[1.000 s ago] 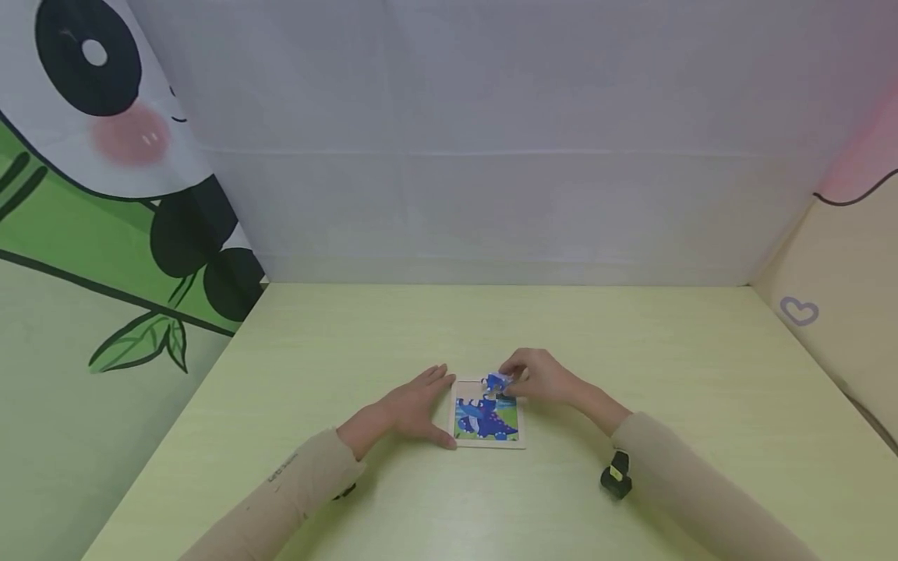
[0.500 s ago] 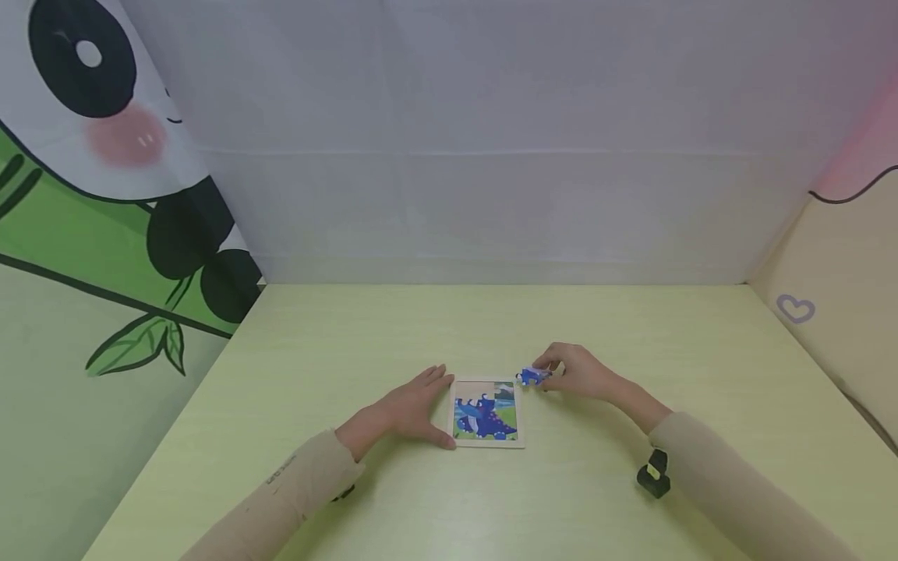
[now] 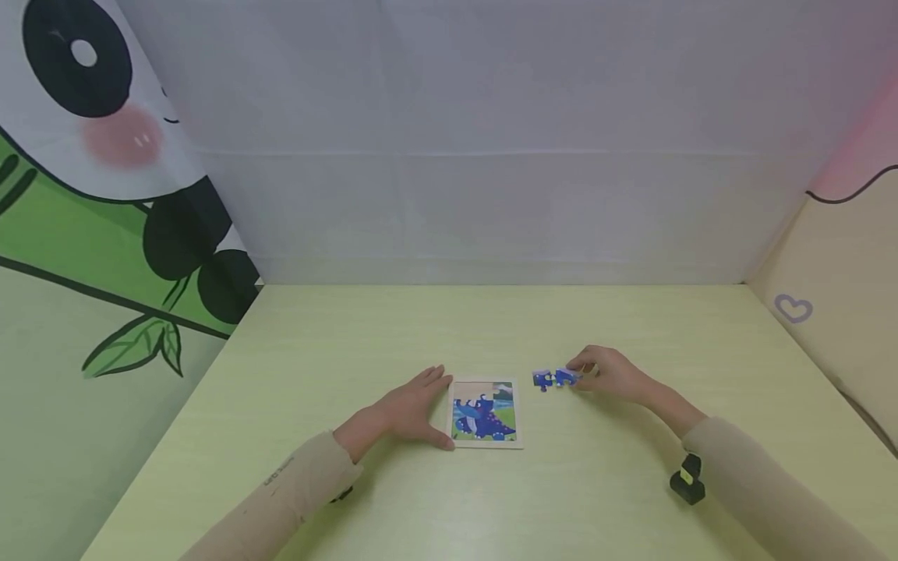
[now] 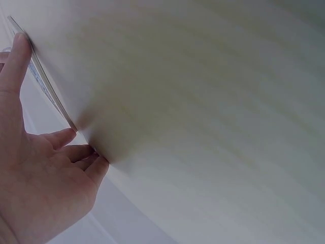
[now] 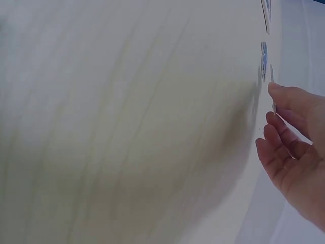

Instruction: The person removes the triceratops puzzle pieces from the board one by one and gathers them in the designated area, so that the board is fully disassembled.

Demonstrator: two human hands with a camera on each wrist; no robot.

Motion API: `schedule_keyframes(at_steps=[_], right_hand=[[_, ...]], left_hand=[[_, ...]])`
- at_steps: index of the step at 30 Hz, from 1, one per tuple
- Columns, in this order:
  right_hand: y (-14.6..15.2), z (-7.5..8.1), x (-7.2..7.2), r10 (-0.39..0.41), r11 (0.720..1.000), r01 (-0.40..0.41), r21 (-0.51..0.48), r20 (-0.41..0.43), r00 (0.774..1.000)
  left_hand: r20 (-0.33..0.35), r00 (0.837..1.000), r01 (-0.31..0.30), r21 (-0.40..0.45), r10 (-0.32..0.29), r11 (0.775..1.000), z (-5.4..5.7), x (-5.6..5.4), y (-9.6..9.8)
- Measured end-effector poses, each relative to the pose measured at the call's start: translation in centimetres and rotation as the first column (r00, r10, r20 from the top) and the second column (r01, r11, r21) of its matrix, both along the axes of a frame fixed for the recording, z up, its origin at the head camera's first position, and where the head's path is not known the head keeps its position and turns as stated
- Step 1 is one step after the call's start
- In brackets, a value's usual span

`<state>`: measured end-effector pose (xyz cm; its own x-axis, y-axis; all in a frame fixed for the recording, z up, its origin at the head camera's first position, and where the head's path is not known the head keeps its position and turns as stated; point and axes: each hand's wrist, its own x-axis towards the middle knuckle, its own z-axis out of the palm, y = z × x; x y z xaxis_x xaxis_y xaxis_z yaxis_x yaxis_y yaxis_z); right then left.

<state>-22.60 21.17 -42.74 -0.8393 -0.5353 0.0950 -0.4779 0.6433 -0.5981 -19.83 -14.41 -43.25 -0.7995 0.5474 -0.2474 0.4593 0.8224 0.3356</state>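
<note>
In the head view a square wooden puzzle tray [image 3: 520,421] with a blue dinosaur picture lies on the table, part of its bare backing showing at the upper left. My left hand [image 3: 414,409] rests along the tray's left side, fingers spread, thumb at the lower corner and a fingertip at the upper one. Between thumb and fingers my right hand [image 3: 613,374] pinches a blue jigsaw piece [image 3: 565,377], seen edge-on above the table in the right wrist view. Just left of it, a second jigsaw piece [image 3: 542,380] lies on the table, right of the tray.
The pale wooden table [image 3: 393,327] meets a whitish cloth backdrop [image 3: 477,210] at its far edge. A cartoon panel [image 3: 133,234] stands along the left, a cream panel [image 3: 849,288] along the right. A black device [image 3: 687,479] sits at the right wrist.
My right hand has moved right, carrying the jigsaw piece from over the tray to beyond its right side. The second loose piece has come into sight. My left hand stays at the tray.
</note>
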Motion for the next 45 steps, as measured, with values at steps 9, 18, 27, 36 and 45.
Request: schedule_keyframes(at_steps=[9,18,27,36,45], right_hand=[[0.7,-0.9,0.0,-0.022,1.000,0.022,-0.005,0.030,0.999],[1.0,-1.3,-0.4,-0.023,1.000,0.022,0.017,0.061,0.998],[0.9,-1.2,0.0,-0.046,0.999,0.045,0.006,0.103,0.994],[0.7,-1.3,0.1,-0.051,0.999,0.051,-0.002,0.101,0.994],[0.5,-1.1,0.4,-0.063,0.998,0.064,-0.004,0.103,0.993]], left_hand=[[0.003,1.000,0.002,0.005,-0.002,1.000,0.0,0.2,-0.2],[0.008,1.000,0.001,0.012,-0.001,1.000,0.2,0.5,-0.3],[0.001,1.000,0.007,-0.006,-0.007,1.000,0.1,0.5,-0.4],[0.009,1.000,0.006,0.003,-0.006,1.000,0.4,0.8,-0.5],[0.009,1.000,0.008,0.007,-0.008,1.000,0.4,0.8,-0.6]])
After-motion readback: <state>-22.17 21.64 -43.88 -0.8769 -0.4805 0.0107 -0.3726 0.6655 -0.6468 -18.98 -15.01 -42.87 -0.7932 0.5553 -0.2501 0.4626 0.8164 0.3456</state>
